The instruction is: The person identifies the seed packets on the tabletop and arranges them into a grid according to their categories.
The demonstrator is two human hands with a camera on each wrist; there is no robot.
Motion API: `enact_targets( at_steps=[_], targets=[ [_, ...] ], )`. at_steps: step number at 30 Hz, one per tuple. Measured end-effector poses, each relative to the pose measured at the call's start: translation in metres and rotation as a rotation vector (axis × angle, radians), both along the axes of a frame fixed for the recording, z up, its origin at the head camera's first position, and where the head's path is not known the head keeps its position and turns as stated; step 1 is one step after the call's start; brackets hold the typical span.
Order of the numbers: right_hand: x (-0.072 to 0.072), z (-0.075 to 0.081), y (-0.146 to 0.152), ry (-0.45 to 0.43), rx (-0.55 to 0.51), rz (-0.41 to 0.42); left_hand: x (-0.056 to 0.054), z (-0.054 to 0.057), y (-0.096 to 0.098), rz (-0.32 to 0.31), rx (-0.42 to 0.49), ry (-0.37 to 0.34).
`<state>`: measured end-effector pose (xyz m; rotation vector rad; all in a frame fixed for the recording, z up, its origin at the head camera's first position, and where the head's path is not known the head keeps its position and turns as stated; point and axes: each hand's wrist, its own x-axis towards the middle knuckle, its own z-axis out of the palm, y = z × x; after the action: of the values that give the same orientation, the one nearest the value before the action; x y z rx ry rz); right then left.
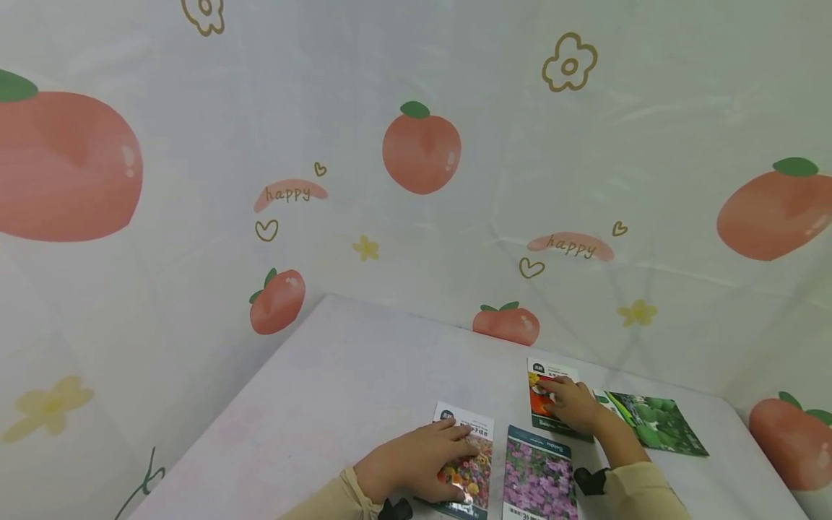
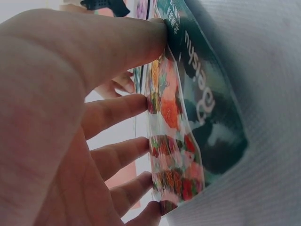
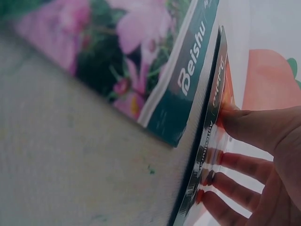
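My left hand rests on a seed packet with mixed orange and red flowers. Its spread fingers and thumb touch the glossy front, and in the left wrist view the packet's dark green end band faces the camera. Farther back to the right, my right hand has its fingertips on a red-orange seed packet, part of which it covers. That packet appears edge-on in the right wrist view, with the thumb and fingers against its face. Between the hands lies a purple-flower seed packet.
A green seed packet lies right of my right hand, near the table's back edge. The white table meets a fruit-printed curtain at the back. Dark straps show at the wrists.
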<state>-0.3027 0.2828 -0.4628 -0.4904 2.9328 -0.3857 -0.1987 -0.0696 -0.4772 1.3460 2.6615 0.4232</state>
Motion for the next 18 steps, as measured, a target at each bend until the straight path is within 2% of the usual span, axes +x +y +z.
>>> enact_targets(
  at_steps=[14, 18],
  targets=[
    [0.0001, -0.0004, 0.0005, 0.016, -0.023, 0.035, 0.0000, 0.0006, 0.0000, 0.005, 0.000, -0.010],
    [-0.0011, -0.0024, -0.0009, -0.002, -0.010, 0.008, 0.0005, -0.0002, 0.0001, 0.005, -0.004, -0.007]
  ],
)
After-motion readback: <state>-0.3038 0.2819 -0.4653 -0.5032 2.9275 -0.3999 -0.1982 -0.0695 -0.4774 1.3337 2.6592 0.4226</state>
